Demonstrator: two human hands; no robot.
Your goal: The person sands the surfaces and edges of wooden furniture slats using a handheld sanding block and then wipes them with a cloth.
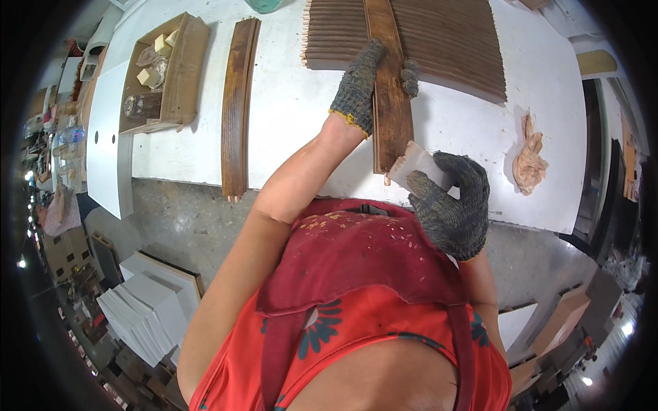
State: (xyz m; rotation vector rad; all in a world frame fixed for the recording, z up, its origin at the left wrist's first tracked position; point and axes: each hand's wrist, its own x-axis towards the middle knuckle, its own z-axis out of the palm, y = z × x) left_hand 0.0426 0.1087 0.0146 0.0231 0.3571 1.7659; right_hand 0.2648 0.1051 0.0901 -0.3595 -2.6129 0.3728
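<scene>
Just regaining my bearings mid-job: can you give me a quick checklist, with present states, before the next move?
1. Left hand gripping the held plank: ok, thumb and fingers at opposite edges.
2. Right hand holding the pale piece: ok, pinched between thumb and fingers.
3. Pale piece pressing on the held plank: cannot tell; they overlap in view.
4. Separate plank fully on the white table: not ok; near end appears to overhang.
5. Crumpled wad apart from right hand: ok.

"What's the board (393,113) like?"
"Long, narrow, dark brown with lighter streaks, running near to far."
"And the sheet (419,166)?"
"Pale, stiff-looking, ragged along its left edge, held tilted at the board's near end; whether they touch, I can't tell."
</scene>
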